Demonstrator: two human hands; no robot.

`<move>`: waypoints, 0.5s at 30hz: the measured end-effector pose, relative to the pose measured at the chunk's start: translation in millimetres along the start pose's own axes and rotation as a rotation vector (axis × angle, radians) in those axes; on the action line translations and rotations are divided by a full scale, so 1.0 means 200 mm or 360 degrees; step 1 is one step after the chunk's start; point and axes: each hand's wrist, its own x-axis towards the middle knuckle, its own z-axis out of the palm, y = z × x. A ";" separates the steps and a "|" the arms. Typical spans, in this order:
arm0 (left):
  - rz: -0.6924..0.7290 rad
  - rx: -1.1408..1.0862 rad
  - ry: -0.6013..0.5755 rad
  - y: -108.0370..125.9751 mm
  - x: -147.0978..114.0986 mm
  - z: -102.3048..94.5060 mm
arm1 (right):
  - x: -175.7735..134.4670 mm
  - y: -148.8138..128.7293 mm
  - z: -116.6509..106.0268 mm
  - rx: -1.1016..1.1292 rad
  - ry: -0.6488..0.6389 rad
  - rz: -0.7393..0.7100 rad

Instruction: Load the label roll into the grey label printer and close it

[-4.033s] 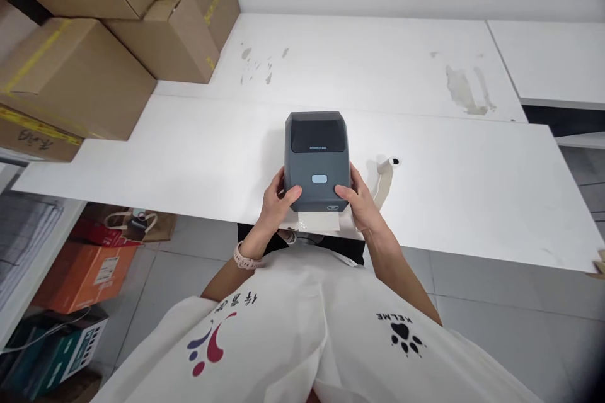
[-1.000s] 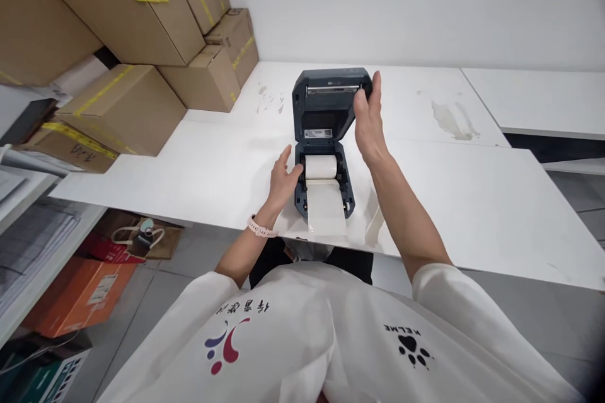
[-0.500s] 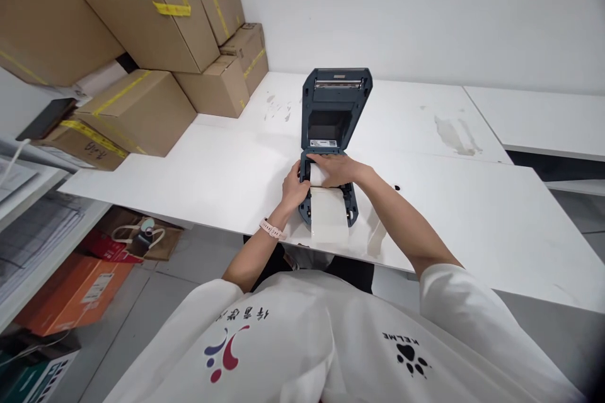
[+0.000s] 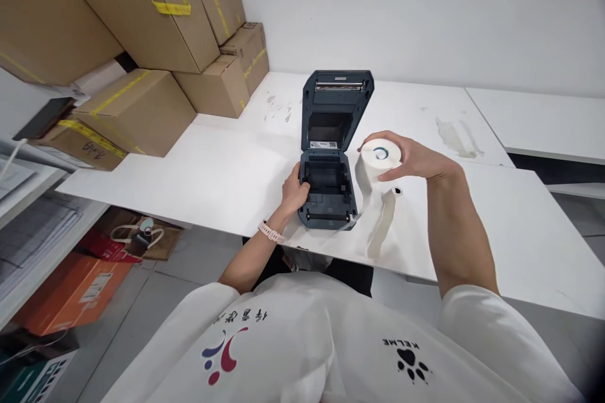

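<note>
A dark grey label printer [image 4: 326,201] stands on the white table with its lid [image 4: 336,107] raised and its roll bay showing bare. My left hand [image 4: 295,189] grips the printer's left side, thumb over the rim. To the right of the printer, my right hand [image 4: 406,156] is closed around a white label roll [image 4: 373,154], its round end facing up. A loose strip trails from this roll down to the printer's front right corner. Below my right hand lies a smaller roll [image 4: 390,214] with a dark core and an unrolled strip.
Cardboard boxes [image 4: 146,25] with yellow tape are stacked at the back left. The white table [image 4: 227,164] has stained patches on its surface. An orange box [image 4: 70,289] and a paper bag sit low at the left, beside a shelf.
My right hand has lifted the label roll out of the printer and carried it to the right. The smaller roll, formerly mostly behind my arm, now shows. My left hand stays put.
</note>
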 end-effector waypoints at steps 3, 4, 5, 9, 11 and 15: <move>-0.0044 -0.0025 0.0025 -0.01 0.01 0.01 | -0.01 0.22 -0.05 0.0172 0.0214 0.0189; -0.0045 -0.0030 0.0035 -0.02 0.01 0.01 | 0.00 0.31 -0.04 0.0219 0.0260 0.0237; -0.0033 -0.0034 0.0041 -0.03 0.02 0.01 | 0.02 0.38 -0.03 0.0247 0.0297 0.0270; 0.0028 -0.0026 0.0066 -0.07 0.04 0.02 | 0.07 0.59 0.03 0.0265 0.0344 0.0355; 0.0037 -0.0038 0.0063 -0.08 0.05 0.02 | 0.06 0.64 0.04 0.0328 0.0346 0.0383; 0.0038 -0.0062 0.0042 -0.08 0.05 0.02 | -0.12 0.68 0.01 0.0533 0.0389 0.0309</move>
